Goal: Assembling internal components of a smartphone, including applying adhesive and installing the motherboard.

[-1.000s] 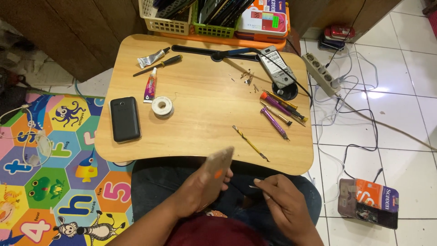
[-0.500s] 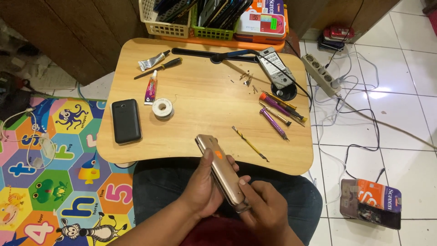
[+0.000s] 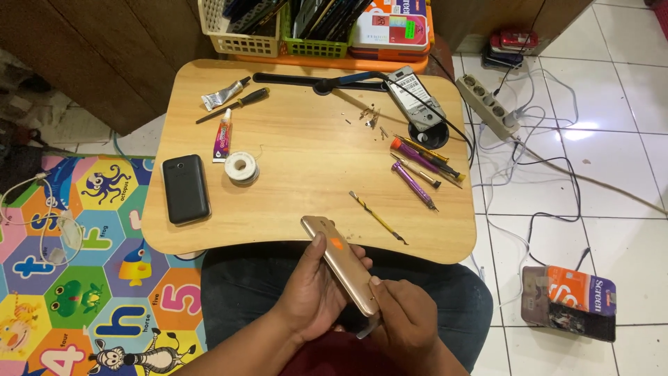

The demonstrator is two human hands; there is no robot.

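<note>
1. Gold phone (image 3: 342, 263): slim, with rounded corners and a small orange patch on its upward face.
2. It is held edge-up and tilted, running diagonally from upper left to lower right.
3. Its upper end overlaps the near edge of the bench (image 3: 292, 202); its lower end sits above the lap.

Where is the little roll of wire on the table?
In the head view, the roll of wire sits on the left part of the wooden table, between the black phone and the small glue tube.
</note>
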